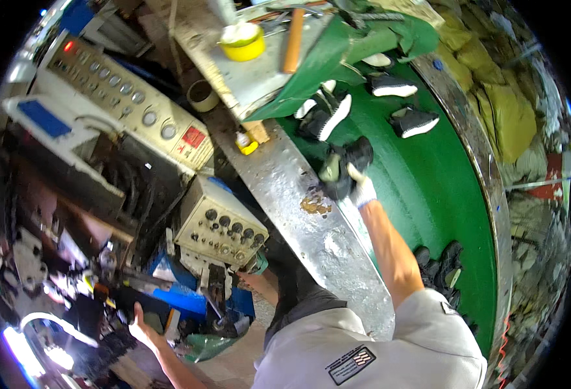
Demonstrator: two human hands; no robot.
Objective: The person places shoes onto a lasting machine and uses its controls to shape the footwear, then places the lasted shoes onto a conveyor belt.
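The gloved right hand (362,189) grips a black shoe (345,167) on the green belt (428,194), near its metal rim. Three more shoes (389,104) wait farther up the belt. The left hand (139,327), low by the machines, looks open.

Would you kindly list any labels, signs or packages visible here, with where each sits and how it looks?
Red label: square sticker on the right end of the long beige control panel.
Blue plate: rectangle on the white machine housing, far left.
Striped patch: dark rectangle with pale stripes on the person's grey shirt, bottom centre.
Small yellow bottle: beside the metal table edge, white neck.
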